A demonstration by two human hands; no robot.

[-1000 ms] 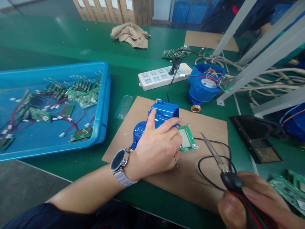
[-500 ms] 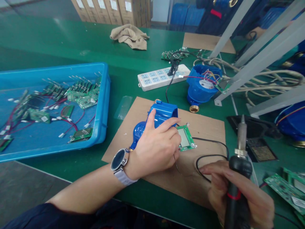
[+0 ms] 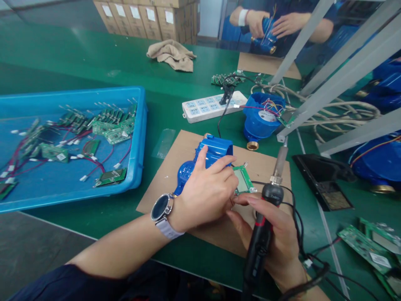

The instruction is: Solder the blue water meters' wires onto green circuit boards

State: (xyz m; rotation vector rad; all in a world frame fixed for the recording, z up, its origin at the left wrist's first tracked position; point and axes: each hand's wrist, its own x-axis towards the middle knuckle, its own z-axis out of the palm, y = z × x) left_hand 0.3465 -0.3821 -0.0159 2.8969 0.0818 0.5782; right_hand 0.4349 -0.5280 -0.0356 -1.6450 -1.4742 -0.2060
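Note:
My left hand (image 3: 208,194), with a watch on its wrist, rests on a blue water meter (image 3: 206,156) that lies on a brown cardboard sheet (image 3: 266,165). Its fingers curl over the meter and pin a small green circuit board with a display (image 3: 242,179) beside it. My right hand (image 3: 274,240) grips a black and red soldering iron (image 3: 266,217), tip pointing up and away from the board. Right-hand fingertips touch the left hand near the board's lower edge.
A blue tray (image 3: 138,138) holding several green boards with red wires stands at left. Behind the cardboard are a white power strip (image 3: 206,106) and a second blue meter (image 3: 261,119). A black holder (image 3: 322,177) and more boards (image 3: 366,246) lie right. Another person's hands (image 3: 269,23) work at the back.
My right hand has moved left toward the left hand, and the soldering iron has swung from pointing at the board to standing tip-up. The left hand has stayed on the meter.

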